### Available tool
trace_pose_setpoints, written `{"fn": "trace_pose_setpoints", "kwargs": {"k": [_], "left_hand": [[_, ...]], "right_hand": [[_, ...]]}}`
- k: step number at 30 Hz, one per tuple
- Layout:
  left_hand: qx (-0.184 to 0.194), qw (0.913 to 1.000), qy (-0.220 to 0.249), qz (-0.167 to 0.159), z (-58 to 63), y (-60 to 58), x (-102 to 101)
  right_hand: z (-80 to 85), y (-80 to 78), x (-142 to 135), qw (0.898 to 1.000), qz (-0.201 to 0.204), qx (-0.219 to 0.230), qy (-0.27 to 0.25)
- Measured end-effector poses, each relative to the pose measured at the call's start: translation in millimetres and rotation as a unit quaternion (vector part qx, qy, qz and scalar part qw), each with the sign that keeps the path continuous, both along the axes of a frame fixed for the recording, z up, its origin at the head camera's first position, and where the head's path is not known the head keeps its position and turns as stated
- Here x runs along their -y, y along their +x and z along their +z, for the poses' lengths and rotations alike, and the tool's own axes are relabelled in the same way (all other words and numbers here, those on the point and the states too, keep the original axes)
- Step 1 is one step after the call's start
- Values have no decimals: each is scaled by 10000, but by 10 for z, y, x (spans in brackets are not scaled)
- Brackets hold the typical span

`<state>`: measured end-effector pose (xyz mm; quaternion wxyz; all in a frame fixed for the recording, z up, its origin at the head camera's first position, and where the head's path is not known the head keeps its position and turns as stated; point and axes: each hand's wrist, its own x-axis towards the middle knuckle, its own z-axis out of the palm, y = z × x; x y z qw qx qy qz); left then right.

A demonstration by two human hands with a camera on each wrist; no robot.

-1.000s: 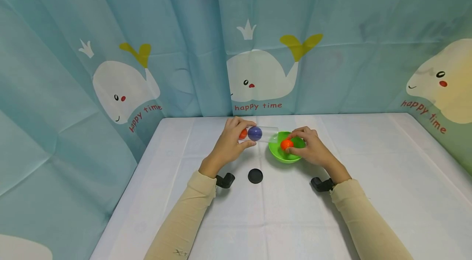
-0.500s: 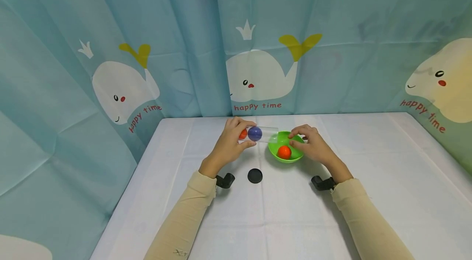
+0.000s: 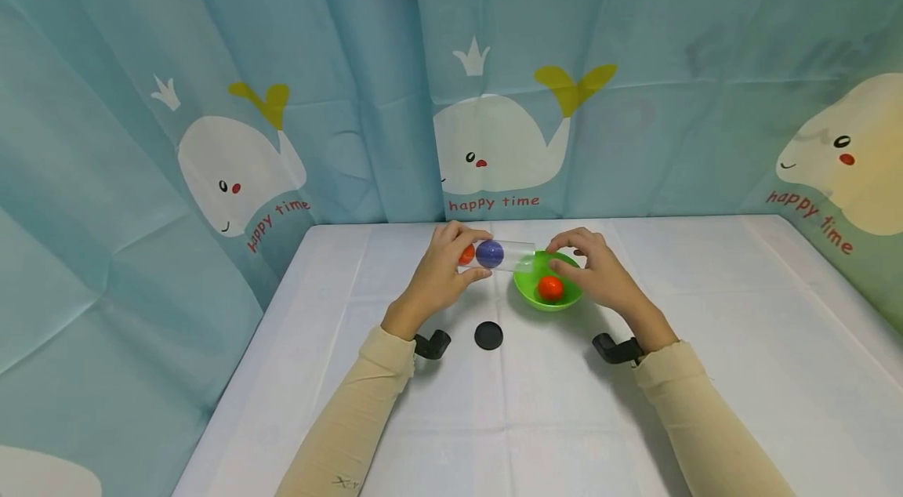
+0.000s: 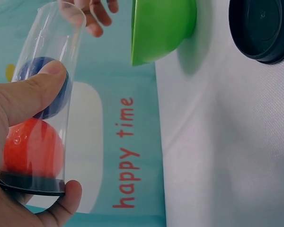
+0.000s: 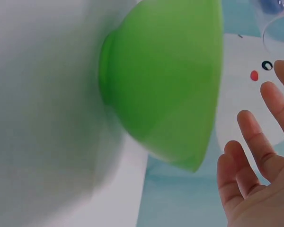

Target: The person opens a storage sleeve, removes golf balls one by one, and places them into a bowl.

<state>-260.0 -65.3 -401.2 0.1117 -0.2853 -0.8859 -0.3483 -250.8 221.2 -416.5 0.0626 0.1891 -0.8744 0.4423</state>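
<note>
My left hand (image 3: 437, 271) gripped the clear tube (image 3: 520, 256); my right hand (image 3: 596, 271), fingers parted and holding nothing, hung by the green bowl's (image 5: 170, 85) rim. The tube held a red ball (image 4: 33, 147), then a blue ball (image 3: 490, 254); the lid (image 3: 488, 335) lay on the table (image 3: 536, 411), a second red ball (image 3: 550, 289) in the bowl. I seemed between balls; the next move, I judged, called for easing the blue one out.

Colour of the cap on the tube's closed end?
Black cap; it shows best in the left wrist view.
</note>
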Motion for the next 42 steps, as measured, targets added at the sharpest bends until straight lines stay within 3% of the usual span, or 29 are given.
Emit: {"fn": "trace_pose_setpoints", "kwargs": {"k": [13,22,42], "left_hand": [[-62,10000,-8,36,27,15,-8],[-245,9997,-60,26,55,28,-4],[-343,9994,-47,-35,6,13,-5]], "right_hand": [[111,74,145,9959,516,647,-370],[129,101,172,9934,720,737,-495],[96,64,150,9926,588,1005,-342]]}}
